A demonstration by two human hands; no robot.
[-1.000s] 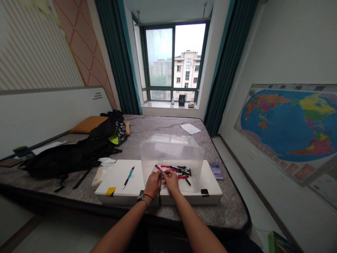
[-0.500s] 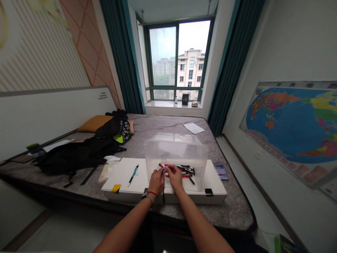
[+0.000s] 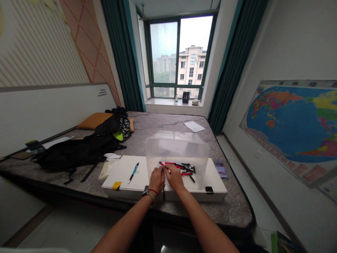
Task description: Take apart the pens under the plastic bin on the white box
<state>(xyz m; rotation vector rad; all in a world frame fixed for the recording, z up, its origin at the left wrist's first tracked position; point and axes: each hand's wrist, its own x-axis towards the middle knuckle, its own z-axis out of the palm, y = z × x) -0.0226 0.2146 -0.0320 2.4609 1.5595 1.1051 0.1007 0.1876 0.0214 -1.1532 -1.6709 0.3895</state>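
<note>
My left hand (image 3: 157,178) is closed in a pinch, with a tiny teal piece, perhaps of a pen, showing at its fingertips. Against it, my right hand (image 3: 174,178) is also pinched; its fingers hide what they hold. A thin red-and-black piece (image 3: 162,164) shows just beyond the fingertips; whether it is held or lying, I cannot tell. Behind the right hand lies a pile of red and black pen parts (image 3: 185,168), in front of a translucent plastic bin (image 3: 177,149). A teal-and-black pen (image 3: 133,173) rests to the left on the white box (image 3: 123,170).
The white boxes stand on a grey mattress (image 3: 216,214). A black backpack (image 3: 76,153) and an orange cushion (image 3: 94,121) lie at left. A white paper sheet (image 3: 194,126) is near the window. Yellow (image 3: 117,185) and black (image 3: 209,190) tabs mark the boxes' front edges.
The view has shifted slightly. My right fingers have closed in over the left fingertips, and less of the small pieces between them shows. The pen and the pile have stayed put.
</note>
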